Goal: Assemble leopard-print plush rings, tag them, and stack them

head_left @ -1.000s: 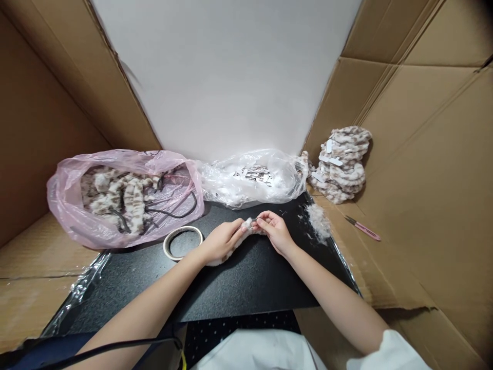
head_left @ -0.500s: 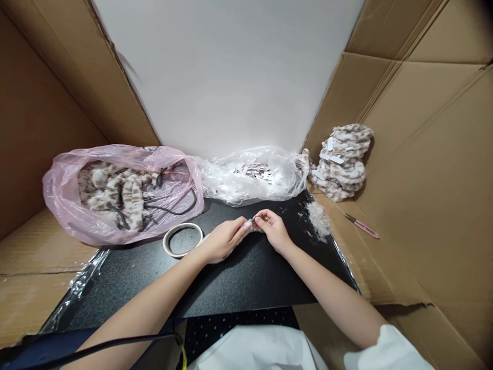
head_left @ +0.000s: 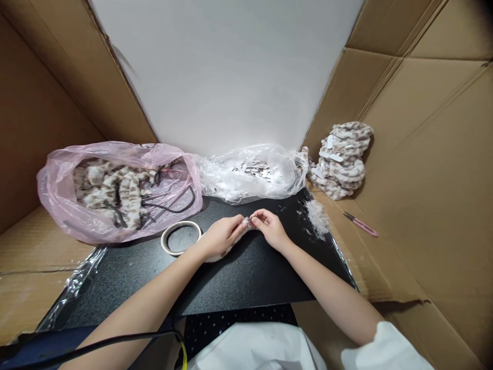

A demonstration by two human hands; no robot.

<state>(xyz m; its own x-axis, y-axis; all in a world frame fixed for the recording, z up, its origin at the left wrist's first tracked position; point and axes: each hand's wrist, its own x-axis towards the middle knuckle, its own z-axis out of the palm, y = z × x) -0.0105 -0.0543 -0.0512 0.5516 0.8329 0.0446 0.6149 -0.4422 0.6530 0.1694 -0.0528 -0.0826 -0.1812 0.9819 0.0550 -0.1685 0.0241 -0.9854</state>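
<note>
Over the middle of the dark table, my left hand (head_left: 222, 236) is closed around a pale fluffy fabric piece (head_left: 239, 236), which shows along the fingers and below the palm. My right hand (head_left: 269, 226) pinches at the piece's far end, its fingertips close to the left thumb. Something small and dark shows between the two sets of fingertips, too small to name. Just left of my left hand lies a cream tape roll (head_left: 166, 243), flat on the table.
A pink bag (head_left: 61, 216) holds spotted furry pieces and dark cords. Beside it lies a clear bag (head_left: 219, 180) with tags inside. Furry bands (head_left: 348, 154) are stacked at right, near loose fluff (head_left: 318, 218) and pink snips (head_left: 364, 226). Cardboard walls (head_left: 435, 154) flank the table.
The whole view has shifted slightly. My right fingertips have moved a little closer to my left thumb, and the fabric's end between them is less exposed.
</note>
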